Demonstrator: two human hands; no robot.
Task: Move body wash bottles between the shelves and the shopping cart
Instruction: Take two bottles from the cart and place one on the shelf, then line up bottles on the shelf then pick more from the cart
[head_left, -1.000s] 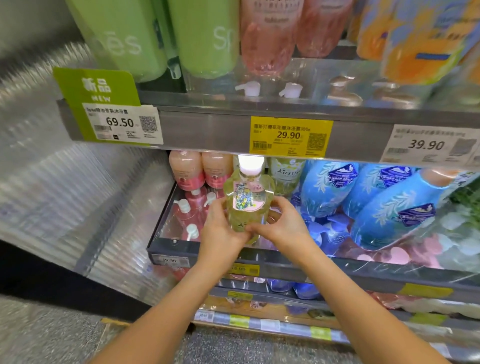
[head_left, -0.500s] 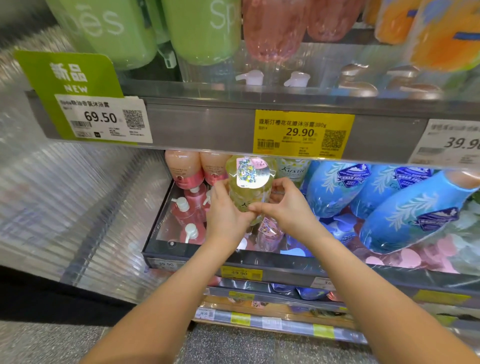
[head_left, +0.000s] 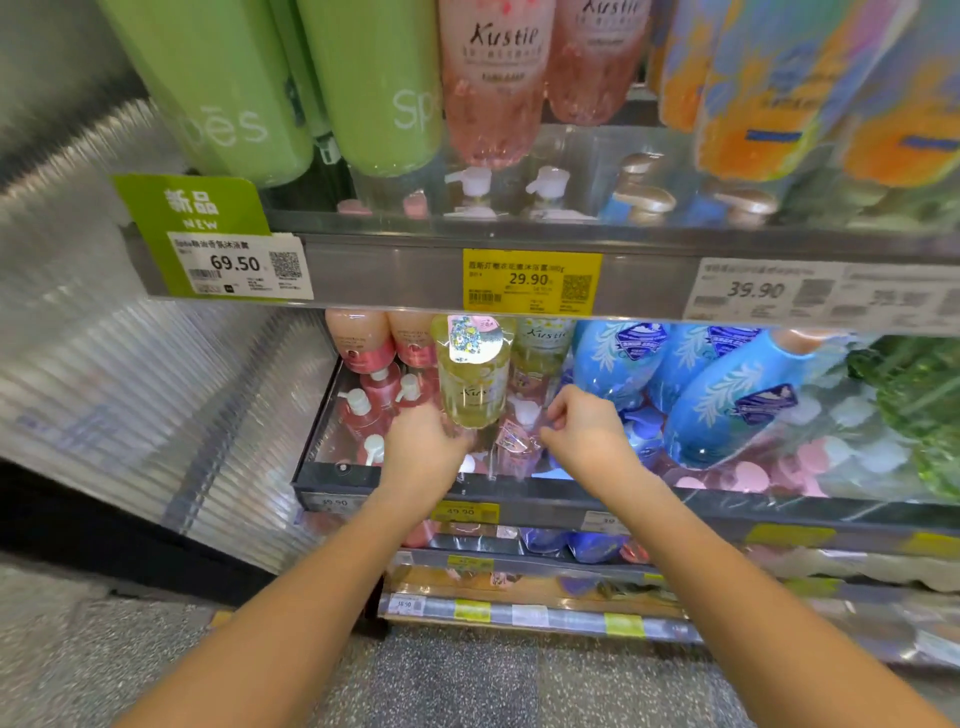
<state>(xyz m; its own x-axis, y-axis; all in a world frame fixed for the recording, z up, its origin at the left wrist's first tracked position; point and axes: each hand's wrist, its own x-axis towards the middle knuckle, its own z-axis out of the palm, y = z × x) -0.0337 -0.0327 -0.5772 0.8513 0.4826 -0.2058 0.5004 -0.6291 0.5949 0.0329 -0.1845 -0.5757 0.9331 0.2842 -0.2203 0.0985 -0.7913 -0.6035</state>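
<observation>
Store aisle, speckled floor below, stocked shelf (head_left: 519, 496) ahead. Left hand (head_left: 423, 449) grips the base of the yellow bottle (head_left: 474, 371), which stands on the shelf just above that hand. Right hand (head_left: 584, 434) hangs just right of the bottle, fingers loosely curled, holding nothing. Pink bottles (head_left: 382, 392) sit left of the grip, blue ones (head_left: 727, 395) further right. Risk: the bottle tips onto the pump heads if released off-balance.

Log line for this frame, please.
stage: shelving | yellow bottle: on lower shelf | left hand: at bottle base | right hand: off bottle, holds nothing
</observation>
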